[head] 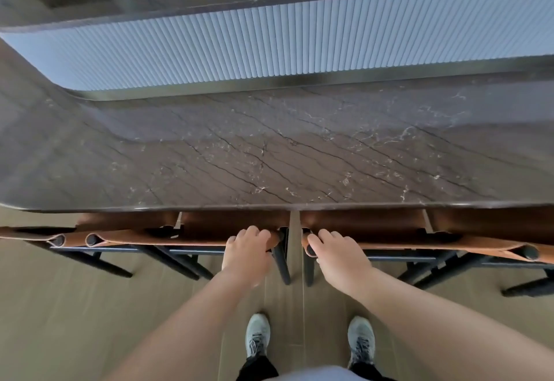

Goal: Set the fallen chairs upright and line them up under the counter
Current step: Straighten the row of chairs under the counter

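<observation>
While four chairs stand tucked under the tabletop (269,146), left hand (247,253) grips one chair back (168,241), right hand (338,256) its neighbour's chair back (419,245).

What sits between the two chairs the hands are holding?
Nothing: head view shows only a narrow strip of bare floor between the left-hand chair and the right-hand chair, under the counter edge.

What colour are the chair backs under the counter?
Tan-brown leather chair backs on dark frames, seen best in the head view.
</observation>
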Tool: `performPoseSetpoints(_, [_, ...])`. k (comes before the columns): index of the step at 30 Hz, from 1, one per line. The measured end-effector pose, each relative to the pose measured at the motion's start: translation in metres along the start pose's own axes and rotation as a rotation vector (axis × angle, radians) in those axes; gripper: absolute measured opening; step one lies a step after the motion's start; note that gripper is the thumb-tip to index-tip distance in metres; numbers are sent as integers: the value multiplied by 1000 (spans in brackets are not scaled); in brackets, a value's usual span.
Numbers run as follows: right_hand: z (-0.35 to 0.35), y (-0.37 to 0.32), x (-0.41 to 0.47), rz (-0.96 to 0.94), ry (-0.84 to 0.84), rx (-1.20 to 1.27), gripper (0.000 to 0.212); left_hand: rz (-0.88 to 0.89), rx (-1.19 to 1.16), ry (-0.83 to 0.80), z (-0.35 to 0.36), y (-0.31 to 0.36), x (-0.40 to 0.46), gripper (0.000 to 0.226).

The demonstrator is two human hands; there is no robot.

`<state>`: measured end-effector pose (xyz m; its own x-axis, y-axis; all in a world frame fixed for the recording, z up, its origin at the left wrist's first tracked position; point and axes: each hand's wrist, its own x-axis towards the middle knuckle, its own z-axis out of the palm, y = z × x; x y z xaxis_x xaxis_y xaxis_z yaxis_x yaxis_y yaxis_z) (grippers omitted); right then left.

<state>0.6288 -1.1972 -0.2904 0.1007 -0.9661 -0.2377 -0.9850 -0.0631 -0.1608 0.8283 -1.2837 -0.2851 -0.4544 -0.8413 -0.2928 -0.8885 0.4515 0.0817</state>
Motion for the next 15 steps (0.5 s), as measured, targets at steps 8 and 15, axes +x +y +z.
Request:
performPoseSetpoints(8, [8,-12,14,-7,-65,-65,54,244,185,13,14,-26,17,26])
performPoseSetpoints(15, [8,-15,20,31,-103,-59,47,339,182,-4,7,-32,22,27])
